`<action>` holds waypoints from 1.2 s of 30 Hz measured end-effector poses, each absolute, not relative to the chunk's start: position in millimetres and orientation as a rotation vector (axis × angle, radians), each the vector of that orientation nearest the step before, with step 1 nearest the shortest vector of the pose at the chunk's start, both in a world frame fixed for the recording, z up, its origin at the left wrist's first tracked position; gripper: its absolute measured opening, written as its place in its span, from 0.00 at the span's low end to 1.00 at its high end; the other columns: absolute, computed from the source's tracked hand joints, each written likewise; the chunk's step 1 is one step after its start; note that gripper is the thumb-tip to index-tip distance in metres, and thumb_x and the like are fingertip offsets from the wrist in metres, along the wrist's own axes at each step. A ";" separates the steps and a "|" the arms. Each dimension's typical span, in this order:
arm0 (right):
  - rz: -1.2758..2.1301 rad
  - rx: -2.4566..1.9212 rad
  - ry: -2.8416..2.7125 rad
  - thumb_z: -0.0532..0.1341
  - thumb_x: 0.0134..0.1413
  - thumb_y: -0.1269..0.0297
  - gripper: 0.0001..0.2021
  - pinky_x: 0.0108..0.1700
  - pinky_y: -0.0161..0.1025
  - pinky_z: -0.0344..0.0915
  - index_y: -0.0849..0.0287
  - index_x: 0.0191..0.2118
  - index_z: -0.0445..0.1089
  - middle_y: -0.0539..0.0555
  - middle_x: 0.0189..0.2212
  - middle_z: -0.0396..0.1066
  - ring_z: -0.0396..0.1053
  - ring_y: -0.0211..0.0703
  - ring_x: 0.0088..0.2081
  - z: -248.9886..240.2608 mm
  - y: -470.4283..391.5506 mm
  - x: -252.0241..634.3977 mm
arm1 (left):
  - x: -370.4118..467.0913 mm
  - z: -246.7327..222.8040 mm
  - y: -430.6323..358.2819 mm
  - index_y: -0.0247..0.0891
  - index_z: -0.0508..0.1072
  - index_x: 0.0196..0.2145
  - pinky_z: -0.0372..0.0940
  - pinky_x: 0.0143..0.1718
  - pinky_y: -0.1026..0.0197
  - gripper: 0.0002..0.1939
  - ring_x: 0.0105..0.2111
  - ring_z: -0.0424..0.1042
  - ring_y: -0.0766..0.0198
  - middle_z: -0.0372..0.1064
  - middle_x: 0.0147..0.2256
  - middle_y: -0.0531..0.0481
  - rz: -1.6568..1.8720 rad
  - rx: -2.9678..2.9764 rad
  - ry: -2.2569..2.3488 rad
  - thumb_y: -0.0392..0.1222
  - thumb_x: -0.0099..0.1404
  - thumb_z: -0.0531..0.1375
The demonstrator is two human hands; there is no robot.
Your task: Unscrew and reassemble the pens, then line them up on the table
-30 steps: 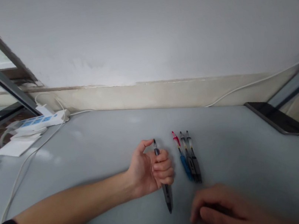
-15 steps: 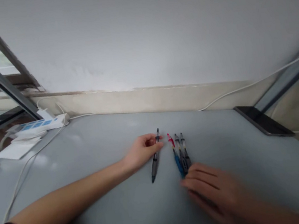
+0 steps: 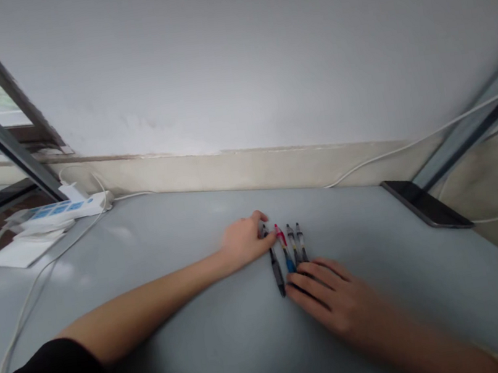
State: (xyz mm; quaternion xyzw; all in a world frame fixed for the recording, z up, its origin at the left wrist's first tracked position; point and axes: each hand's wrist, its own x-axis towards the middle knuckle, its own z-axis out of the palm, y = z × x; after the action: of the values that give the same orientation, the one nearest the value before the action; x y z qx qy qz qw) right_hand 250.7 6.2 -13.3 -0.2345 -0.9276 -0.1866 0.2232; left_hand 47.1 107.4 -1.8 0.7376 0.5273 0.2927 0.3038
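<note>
Four pens lie side by side on the grey table [image 3: 197, 337], tips away from me. Leftmost is a black pen [image 3: 276, 268], its upper end beside the thumb of my left hand [image 3: 248, 239], whose index finger is held apart from the thumb. To its right comes a red and blue pen [image 3: 282, 241], then two clear and black pens [image 3: 292, 241] [image 3: 301, 241]. My right hand [image 3: 335, 298] rests with spread fingers over the near ends of the three right-hand pens, partly hiding them.
A white power strip [image 3: 69, 208] with cables and a white sheet [image 3: 24, 248] are at the back left. A dark phone-like slab [image 3: 424, 204] lies at the right, by a metal post. The wall [image 3: 246, 168] closes off the back.
The black pen has moved right and straightened beside the others, and my left hand has loosened from it. My right hand has shifted forward and left, with its fingers more spread.
</note>
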 end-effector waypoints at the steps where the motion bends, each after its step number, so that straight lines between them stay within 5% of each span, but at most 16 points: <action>1: -0.526 -0.634 -2.551 0.48 0.72 0.79 0.21 0.46 0.54 0.72 0.65 0.44 0.79 0.60 0.40 0.84 0.76 0.56 0.42 -13.7 6.0 250.0 | 45.0 -1.0 103.2 0.42 0.75 0.39 0.51 0.27 0.63 0.10 0.23 0.65 0.58 0.61 0.19 0.58 0.767 1.976 1.385 0.46 0.62 0.65; 7: -0.498 -0.543 -2.518 0.47 0.74 0.78 0.23 0.51 0.53 0.70 0.65 0.39 0.79 0.59 0.38 0.84 0.76 0.52 0.39 -11.5 2.5 249.2 | 22.9 7.7 49.4 0.43 0.78 0.43 0.51 0.25 0.65 0.10 0.21 0.64 0.63 0.68 0.21 0.57 0.601 2.102 1.254 0.41 0.63 0.64; 12: -0.367 -0.531 -2.496 0.47 0.76 0.75 0.20 0.52 0.47 0.70 0.62 0.44 0.77 0.57 0.41 0.82 0.75 0.48 0.44 11.3 -6.9 256.4 | 7.1 11.2 17.4 0.42 0.76 0.46 0.56 0.26 0.66 0.10 0.22 0.65 0.66 0.67 0.25 0.58 0.504 2.042 1.158 0.41 0.67 0.62; 17: 0.066 -0.807 -2.269 0.57 0.65 0.81 0.19 0.41 0.41 0.73 0.50 0.53 0.70 0.53 0.37 0.76 0.75 0.46 0.37 22.2 -16.7 274.8 | -0.5 4.2 16.4 0.40 0.72 0.48 0.58 0.27 0.66 0.10 0.24 0.63 0.67 0.62 0.26 0.58 0.677 1.862 1.064 0.38 0.69 0.59; 23: 0.410 -1.122 -1.709 0.65 0.63 0.72 0.11 0.32 0.40 0.71 0.46 0.45 0.70 0.48 0.30 0.74 0.74 0.46 0.29 11.9 -24.9 285.3 | -7.2 -0.3 20.0 0.39 0.68 0.51 0.57 0.26 0.65 0.12 0.23 0.61 0.67 0.61 0.26 0.58 0.703 1.811 0.990 0.41 0.70 0.58; 26: 0.538 -1.162 -1.337 0.63 0.68 0.57 0.03 0.33 0.39 0.71 0.45 0.42 0.68 0.47 0.29 0.75 0.72 0.44 0.29 18.2 -26.7 276.8 | -9.8 2.3 20.6 0.39 0.69 0.46 0.54 0.24 0.66 0.10 0.22 0.59 0.68 0.59 0.26 0.58 0.642 1.856 0.993 0.44 0.69 0.60; 28: 0.809 -1.119 -1.167 0.64 0.67 0.51 0.10 0.29 0.35 0.69 0.46 0.36 0.68 0.45 0.26 0.75 0.70 0.41 0.26 23.8 -25.6 270.4 | -11.2 4.3 20.4 0.40 0.70 0.40 0.52 0.24 0.65 0.10 0.22 0.57 0.68 0.58 0.25 0.59 0.620 1.925 0.992 0.46 0.66 0.63; 36: 1.768 -1.155 -1.024 0.72 0.55 0.46 0.19 0.25 0.31 0.66 0.54 0.32 0.66 0.45 0.21 0.75 0.70 0.37 0.22 19.4 -25.0 261.7 | -13.5 5.3 17.4 0.42 0.58 0.25 0.48 0.23 0.63 0.19 0.22 0.51 0.67 0.50 0.22 0.58 0.607 1.833 0.785 0.48 0.74 0.54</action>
State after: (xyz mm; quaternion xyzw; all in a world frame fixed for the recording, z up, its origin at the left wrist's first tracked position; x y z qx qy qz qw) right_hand 261.7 -25.0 19.4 -0.4537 -0.4023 0.6946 0.3871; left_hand -13.5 17.4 5.3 0.7594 0.3254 0.2513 0.5042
